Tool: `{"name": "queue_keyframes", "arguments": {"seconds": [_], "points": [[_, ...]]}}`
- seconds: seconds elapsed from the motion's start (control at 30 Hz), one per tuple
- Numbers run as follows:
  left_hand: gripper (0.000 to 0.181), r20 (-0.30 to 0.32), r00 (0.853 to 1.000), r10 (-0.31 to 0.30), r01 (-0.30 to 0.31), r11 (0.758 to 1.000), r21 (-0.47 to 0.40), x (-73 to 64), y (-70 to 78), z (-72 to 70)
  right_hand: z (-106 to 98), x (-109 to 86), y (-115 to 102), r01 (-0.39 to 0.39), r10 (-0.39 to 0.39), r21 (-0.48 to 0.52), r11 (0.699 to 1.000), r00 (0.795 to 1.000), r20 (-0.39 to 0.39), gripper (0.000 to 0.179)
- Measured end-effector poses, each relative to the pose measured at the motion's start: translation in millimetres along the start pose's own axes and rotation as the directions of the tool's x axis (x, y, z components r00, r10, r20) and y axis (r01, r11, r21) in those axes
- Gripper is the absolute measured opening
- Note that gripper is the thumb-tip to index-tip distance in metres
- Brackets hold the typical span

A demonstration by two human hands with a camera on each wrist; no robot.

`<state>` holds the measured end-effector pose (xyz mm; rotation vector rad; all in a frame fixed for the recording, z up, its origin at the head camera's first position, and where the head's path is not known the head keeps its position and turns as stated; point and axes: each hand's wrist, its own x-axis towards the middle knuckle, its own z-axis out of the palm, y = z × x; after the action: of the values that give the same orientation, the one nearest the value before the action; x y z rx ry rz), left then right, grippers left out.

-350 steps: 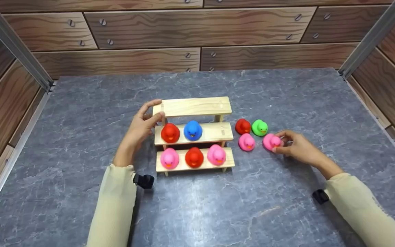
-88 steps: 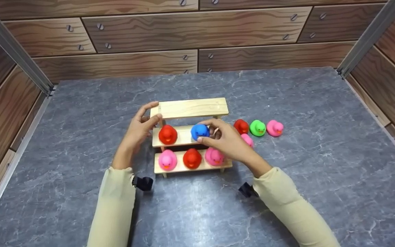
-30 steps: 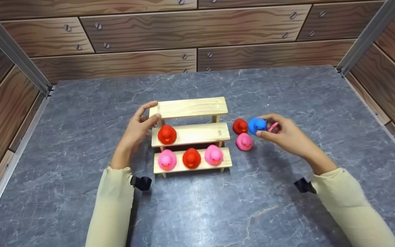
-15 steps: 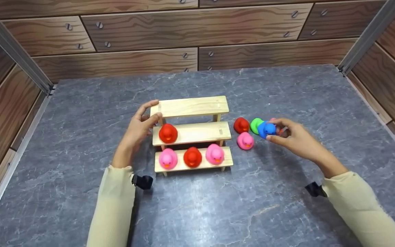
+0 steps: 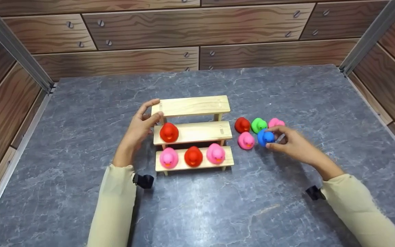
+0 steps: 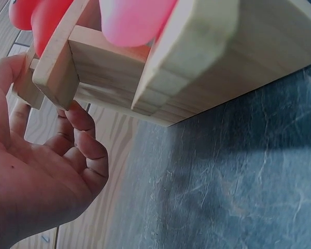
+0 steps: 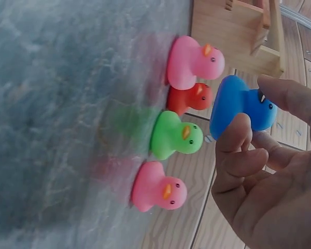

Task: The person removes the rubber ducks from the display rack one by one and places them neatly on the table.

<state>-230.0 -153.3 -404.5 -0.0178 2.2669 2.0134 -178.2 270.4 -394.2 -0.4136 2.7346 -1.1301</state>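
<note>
My right hand (image 5: 295, 145) pinches a blue rubber duck (image 5: 265, 138) between thumb and fingers, right of a three-step wooden stand (image 5: 204, 131). In the right wrist view the blue duck (image 7: 230, 106) is held off the tabletop. Beside it are a pink duck (image 5: 246, 141), a red duck (image 5: 242, 125), a green duck (image 5: 259, 125) and another pink duck (image 5: 276, 122), partly hidden by my fingers. My left hand (image 5: 138, 128) grips the left end of the stand's top step. A red duck (image 5: 169, 132) sits on the middle step.
On the bottom step stand a pink duck (image 5: 168, 158), a red duck (image 5: 193, 156) and a second pink duck (image 5: 215, 154). Wood-patterned panels (image 5: 197, 29) enclose the grey marbled tabletop (image 5: 218, 212) at the back and sides.
A pink duck was set down beside the green one. The blue duck was lifted off the middle step, carried right, then brought towards the front pink duck. My left hand has kept its grip.
</note>
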Motion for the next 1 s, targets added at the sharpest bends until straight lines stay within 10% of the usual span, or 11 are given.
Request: {"name": "queue_keyframes", "arguments": {"seconds": [1.0], "points": [[0.049,0.001,1.000,0.003,-0.003,1.000,-0.013,-1.3,-1.0,0.3,7,10.0,22,-0.048,0.053,-0.044,0.998,0.993,0.105,0.044]]}}
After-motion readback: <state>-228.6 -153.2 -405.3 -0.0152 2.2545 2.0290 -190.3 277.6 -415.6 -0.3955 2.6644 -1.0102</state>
